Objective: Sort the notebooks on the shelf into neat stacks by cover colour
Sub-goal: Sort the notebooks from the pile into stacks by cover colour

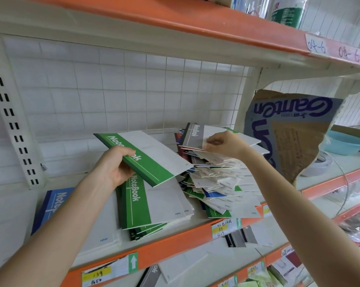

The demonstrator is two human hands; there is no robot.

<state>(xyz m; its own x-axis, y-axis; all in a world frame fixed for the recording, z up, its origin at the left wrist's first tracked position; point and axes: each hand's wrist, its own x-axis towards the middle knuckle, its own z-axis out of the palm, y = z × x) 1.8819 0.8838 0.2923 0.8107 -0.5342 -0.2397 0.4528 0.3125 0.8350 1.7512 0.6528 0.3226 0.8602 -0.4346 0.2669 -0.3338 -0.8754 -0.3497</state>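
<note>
I read "NoteBook" in white on the raised green notebook [152, 156], the green stack [146, 204] and the grey notebook [197, 135]. "Note" shows on the blue notebook [54, 204]. On the cardboard [293, 112]: "Ganten", upside down. Handwritten shelf labels [316, 46]: "04-6", 2 times. On the yellow tag [97, 275]: "139".

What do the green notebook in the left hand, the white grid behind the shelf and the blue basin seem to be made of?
The green notebook: paper pages in a matte card cover, it seems; thin layered edges show. The white grid: likely coated metal wire, judging by its thin crossing rods. The blue basin: probably plastic, smooth with a slight sheen.
</note>
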